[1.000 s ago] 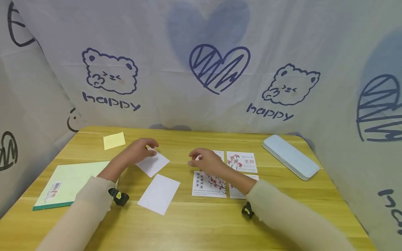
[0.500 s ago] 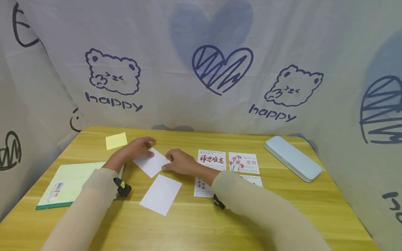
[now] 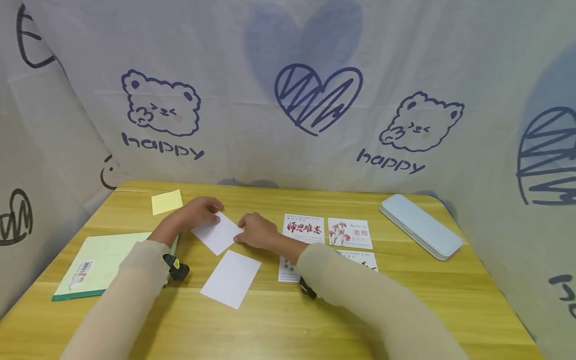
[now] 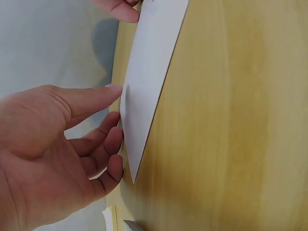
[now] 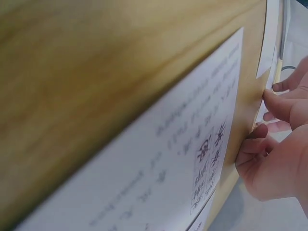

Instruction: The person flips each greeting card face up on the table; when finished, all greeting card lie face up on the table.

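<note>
A plain white card (image 3: 218,238) lies at a slant on the wooden table, left of the middle. My left hand (image 3: 197,212) is at its far left side, thumb over the card and loosely curled fingers by the edge. In the left wrist view the left thumb and fingertips meet the edge of the white card (image 4: 144,86). At the card's right corner my right hand (image 3: 258,231) pinches with curled fingers; the right wrist view shows this hand (image 5: 279,159) from the side, its grip partly hidden. A second blank white card (image 3: 231,279) lies just nearer.
Several printed cards, among them a red-lettered one (image 3: 304,228) and a pink-flowered one (image 3: 350,234), lie right of the hands, partly under the right arm. A pale blue case (image 3: 420,226) is at far right. A light green notebook (image 3: 103,262) and yellow note (image 3: 166,201) lie left.
My right hand has moved left from over the printed cards to the white card's right corner. My left hand has stayed at the same card. The red-lettered card has come into full view.
</note>
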Motion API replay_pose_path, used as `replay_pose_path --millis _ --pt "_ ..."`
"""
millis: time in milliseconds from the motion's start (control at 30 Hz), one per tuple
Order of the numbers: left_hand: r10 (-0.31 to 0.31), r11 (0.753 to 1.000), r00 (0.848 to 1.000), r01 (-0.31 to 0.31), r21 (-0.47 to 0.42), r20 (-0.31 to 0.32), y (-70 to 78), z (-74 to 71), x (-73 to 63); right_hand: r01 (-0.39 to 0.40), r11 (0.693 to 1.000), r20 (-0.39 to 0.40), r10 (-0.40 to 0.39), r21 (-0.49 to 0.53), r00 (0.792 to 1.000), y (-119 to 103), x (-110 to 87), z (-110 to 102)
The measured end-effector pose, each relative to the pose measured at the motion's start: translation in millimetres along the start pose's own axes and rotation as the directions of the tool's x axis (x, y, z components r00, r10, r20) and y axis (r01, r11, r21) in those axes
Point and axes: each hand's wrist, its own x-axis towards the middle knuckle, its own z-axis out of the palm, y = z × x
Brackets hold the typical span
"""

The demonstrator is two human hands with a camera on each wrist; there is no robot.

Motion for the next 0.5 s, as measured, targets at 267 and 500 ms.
replay_pose_path --millis 267,500 --pt "-0.013 1.0 1.0 0.013 -0.006 -0.027 0.1 -0.1 2.3 0.006 0.998 -0.02 -0.005 0.059 1.0 -1.7 -1.1 0.8" --pt "-0.042 0.998 0.999 0.041 -0.041 -0.03 2.5 -0.6 1.2 -0.025 0.999 -0.019 0.026 0.037 0.999 -0.3 1.9 0.6"
